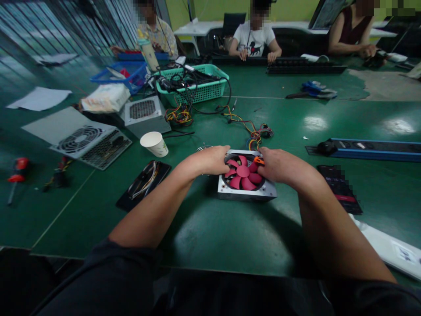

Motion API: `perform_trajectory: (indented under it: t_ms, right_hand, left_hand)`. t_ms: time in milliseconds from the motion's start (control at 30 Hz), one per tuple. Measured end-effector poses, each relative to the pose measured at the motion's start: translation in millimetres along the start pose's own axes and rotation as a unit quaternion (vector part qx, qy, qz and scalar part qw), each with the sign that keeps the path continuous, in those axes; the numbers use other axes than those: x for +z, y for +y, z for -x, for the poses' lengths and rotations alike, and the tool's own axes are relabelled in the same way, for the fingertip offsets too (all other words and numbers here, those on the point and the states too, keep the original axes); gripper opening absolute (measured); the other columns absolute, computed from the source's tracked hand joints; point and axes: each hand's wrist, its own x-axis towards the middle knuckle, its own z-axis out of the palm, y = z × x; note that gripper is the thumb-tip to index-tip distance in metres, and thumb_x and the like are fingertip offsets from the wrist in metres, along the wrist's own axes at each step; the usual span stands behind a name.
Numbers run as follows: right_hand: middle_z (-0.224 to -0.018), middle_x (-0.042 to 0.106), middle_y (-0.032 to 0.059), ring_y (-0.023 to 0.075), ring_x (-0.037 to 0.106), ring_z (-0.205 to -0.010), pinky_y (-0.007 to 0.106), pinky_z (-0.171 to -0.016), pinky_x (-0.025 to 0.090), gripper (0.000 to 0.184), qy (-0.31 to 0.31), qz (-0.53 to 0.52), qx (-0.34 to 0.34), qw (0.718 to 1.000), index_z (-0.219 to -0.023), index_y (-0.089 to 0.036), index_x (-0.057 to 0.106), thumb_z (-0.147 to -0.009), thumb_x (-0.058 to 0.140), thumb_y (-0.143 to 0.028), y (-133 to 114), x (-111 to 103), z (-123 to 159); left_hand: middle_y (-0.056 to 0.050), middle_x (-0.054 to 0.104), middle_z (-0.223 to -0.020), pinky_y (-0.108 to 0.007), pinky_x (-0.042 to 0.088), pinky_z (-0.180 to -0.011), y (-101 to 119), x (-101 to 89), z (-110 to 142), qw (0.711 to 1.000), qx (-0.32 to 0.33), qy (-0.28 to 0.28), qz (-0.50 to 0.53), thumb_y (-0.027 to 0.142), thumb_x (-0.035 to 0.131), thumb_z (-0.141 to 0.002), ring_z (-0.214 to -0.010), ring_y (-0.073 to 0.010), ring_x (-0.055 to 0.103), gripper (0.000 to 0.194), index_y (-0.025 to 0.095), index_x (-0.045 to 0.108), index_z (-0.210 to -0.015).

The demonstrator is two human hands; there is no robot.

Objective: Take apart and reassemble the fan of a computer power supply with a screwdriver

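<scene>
A computer power supply (247, 193) with its red fan (243, 171) facing up sits on the green table in front of me. My left hand (215, 160) grips its left side, with the fingers reaching over the edge. On the far right corner, my right hand (274, 163) is closed around the casing. A small orange and black object (259, 161) shows at the right fingers; I cannot tell what it is. Coloured cables (255, 134) run from the back of the unit. Some metal wire rings (204, 148) lie partly hidden behind my left hand.
To the left are a paper cup (155, 145), a black panel (144, 184), a second power supply (146, 115), an opened metal cover (79, 138) and a red screwdriver (19, 171). Behind stands a green basket (197, 90) of cables. A blue-edged strip (375, 149) lies right. Several people sit opposite.
</scene>
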Motion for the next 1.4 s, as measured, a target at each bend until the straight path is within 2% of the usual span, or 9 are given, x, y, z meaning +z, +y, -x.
perform_trajectory:
  t_ms: [167, 333, 533, 767, 1400]
  right_hand:
    - [-0.118, 0.070, 0.0251, 0.0351, 0.068, -0.105, 0.039, -0.086, 0.050, 0.054, 0.006, -0.002, -0.006, 1.000, -0.135, -0.004, 0.051, -0.086, 0.052, -0.026, -0.1, -0.5, 1.0]
    - [-0.118, 0.069, 0.0255, 0.0353, 0.068, -0.104, 0.039, -0.086, 0.050, 0.054, 0.005, -0.001, -0.009, 1.000, -0.134, -0.003, 0.051, -0.086, 0.051, -0.026, 0.4, 0.0, 0.9]
    - [-0.118, 0.069, 0.0256, 0.0359, 0.068, -0.105, 0.040, -0.086, 0.050, 0.052, 0.004, -0.007, -0.009, 1.000, -0.134, -0.004, 0.052, -0.086, 0.051, -0.025, -0.9, -1.9, 2.1]
    - [-0.118, 0.069, 0.0257, 0.0359, 0.068, -0.104, 0.040, -0.084, 0.050, 0.050, 0.010, -0.007, -0.001, 1.000, -0.133, -0.004, 0.053, -0.087, 0.049, -0.022, -1.5, -1.9, 2.5]
    - [-0.116, 0.070, 0.0242, 0.0357, 0.069, -0.103, 0.040, -0.084, 0.050, 0.046, 0.012, -0.030, -0.009, 0.999, -0.128, -0.006, 0.055, -0.089, 0.050, -0.028, 3.2, 3.2, -2.0]
  left_hand:
    - [-0.017, 0.065, -0.131, -0.032, 0.050, -0.095, 1.7, -1.2, 1.8, 1.000, 0.004, -0.001, 0.000, 0.031, 0.065, -0.076, -0.118, -0.0291, 0.063, 0.061, 0.013, 0.053, -0.132]
    - [-0.015, 0.067, -0.127, -0.033, 0.051, -0.094, 2.8, -2.1, 2.6, 1.000, 0.004, -0.003, -0.002, 0.031, 0.064, -0.076, -0.116, -0.0289, 0.064, 0.056, 0.014, 0.056, -0.129]
    - [-0.015, 0.065, -0.130, -0.031, 0.050, -0.095, 3.6, -2.3, 2.7, 1.000, -0.001, -0.001, -0.010, 0.032, 0.064, -0.076, -0.118, -0.0280, 0.063, 0.061, 0.013, 0.053, -0.133]
    - [-0.015, 0.066, -0.127, -0.032, 0.051, -0.093, 2.5, -1.3, 3.1, 1.000, 0.003, -0.004, -0.011, 0.036, 0.065, -0.077, -0.116, -0.0284, 0.064, 0.055, 0.014, 0.055, -0.127]
    - [-0.018, 0.065, -0.130, -0.029, 0.051, -0.091, 0.3, 1.3, 3.1, 1.000, 0.009, 0.013, 0.009, 0.031, 0.063, -0.077, -0.118, -0.0284, 0.064, 0.059, 0.011, 0.054, -0.131]
